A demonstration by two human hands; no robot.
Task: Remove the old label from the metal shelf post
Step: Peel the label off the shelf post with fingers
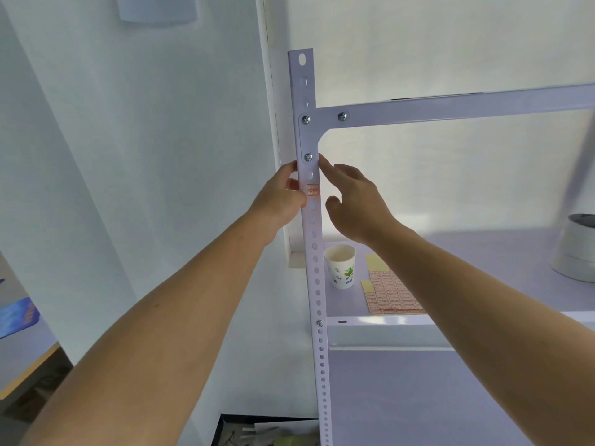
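a: report, nearest item first.
b: two bare forearms reach up from the lower edge of view. between them stands the shelf post point(318, 317) — a pale upright strip with a column of punched holes, fixed to a shelf board point(499, 243).
a: left hand?
b: left hand point(279, 201) is at the post's left edge, fingers curled onto that edge, thumb laid toward the front face. it grips the post; the thumb tip sits against the left border of the label point(312, 190).
a: right hand?
b: right hand point(355, 204) is on the post's right side, fingers nearly straight, thumb held apart. it holds nothing — only the forefinger tip touches the post's right edge, just above the label.
a: label location?
b: a small white tag with red print, stuck on the post's front face, below the lowest screw point(308, 157) of the corner plate, between the two hands. whether any corner is lifted cannot be told.
a: behind the post?
b: on the shelf board: a paper cup point(340, 267), upright, near the post; a sheet of labels point(391, 294) lying flat just right of it; a metal cylinder point(576, 249) at the far right. above, a crossbeam point(450, 106) runs right from the post. a white wall point(128, 156) stands behind.
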